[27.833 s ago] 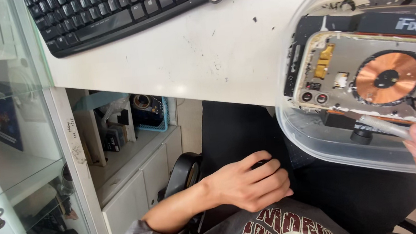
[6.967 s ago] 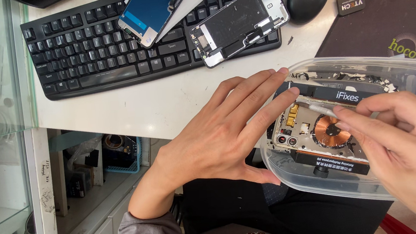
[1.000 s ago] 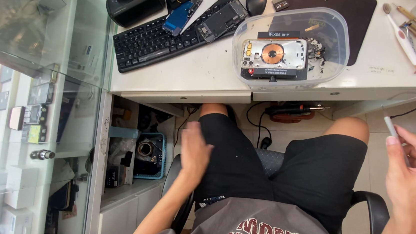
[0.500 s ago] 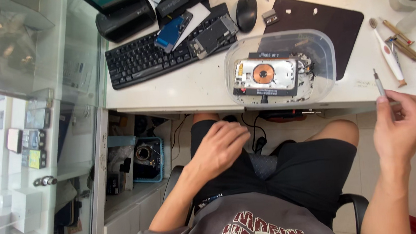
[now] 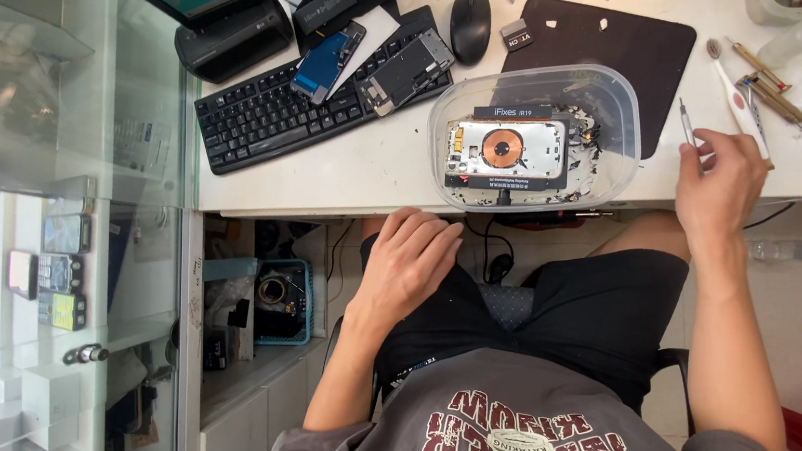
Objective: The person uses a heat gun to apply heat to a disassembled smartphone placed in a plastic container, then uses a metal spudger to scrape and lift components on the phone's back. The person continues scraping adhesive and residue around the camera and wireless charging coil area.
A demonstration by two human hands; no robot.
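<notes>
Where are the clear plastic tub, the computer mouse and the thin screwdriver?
Clear plastic tub [image 5: 623, 153], head view, right wall.
Computer mouse [image 5: 471, 28], head view, middle of its back.
Thin screwdriver [image 5: 686, 123], head view, shaft above the right hand's fingers.

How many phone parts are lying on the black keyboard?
2: a blue-faced phone screen on the upper middle keys, and a dark opened phone frame to its right, over the black keyboard edge. Smaller parts beneath may be hidden.

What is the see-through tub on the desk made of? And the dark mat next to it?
The tub looks like clear, slightly cloudy plastic: the phone part inside shows through its wall. The mat seems like soft, matte rubber or fabric; it lies flat, dull and dark brown.
</notes>
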